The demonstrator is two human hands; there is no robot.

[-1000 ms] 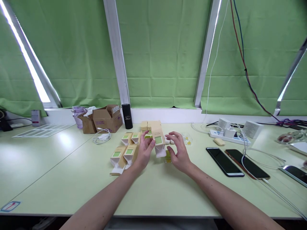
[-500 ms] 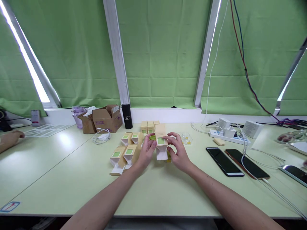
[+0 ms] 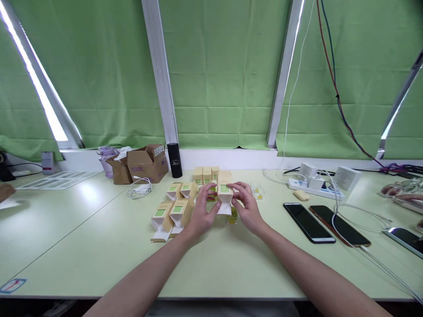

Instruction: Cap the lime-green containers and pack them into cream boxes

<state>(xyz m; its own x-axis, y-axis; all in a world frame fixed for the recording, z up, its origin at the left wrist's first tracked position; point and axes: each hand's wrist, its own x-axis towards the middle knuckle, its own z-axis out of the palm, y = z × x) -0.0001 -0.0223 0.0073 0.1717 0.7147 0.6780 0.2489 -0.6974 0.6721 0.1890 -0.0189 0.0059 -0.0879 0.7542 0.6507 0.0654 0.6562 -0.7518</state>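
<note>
**Desk:** Hands?

**Field:** Both closed on one tan carton (image 3: 225, 193) with a green window, raised off the bench (image 3: 99, 229), right of the black tumbler (image 3: 174, 160) and nearer the camera. Left hand (image 3: 202, 211) pinching the left wall, right hand (image 3: 247, 209) curled narrow on the right wall.

**Desk:** State of the carton?

**Field:** Upright, white bottom flap hanging open. Contents impossible to tell. Small yellow-green jar (image 3: 232, 215) on the bench, also right of the tumbler and nearer still, partly hidden.

**Desk:** Step in hand?

**Field:** By the look, shaping or closing up the carton, with the bottom end not yet tucked.

**Desk:** Demands of a next move?

**Field:** Steady pinch on both walls, one thumb spare for the loose flap, light pressure on thin card.

**Desk:** Surroundings?

**Field:** Row of standing cartons (image 3: 206, 174) just right of the tumbler. Open-ended cartons (image 3: 172, 211) lying nearer than the tumbler. Brown cardboard box (image 3: 147, 163) just left of the tumbler. Two phones (image 3: 309, 222) well to its right. Another person's hand (image 3: 5, 191) far to its left, at the frame edge.
</note>
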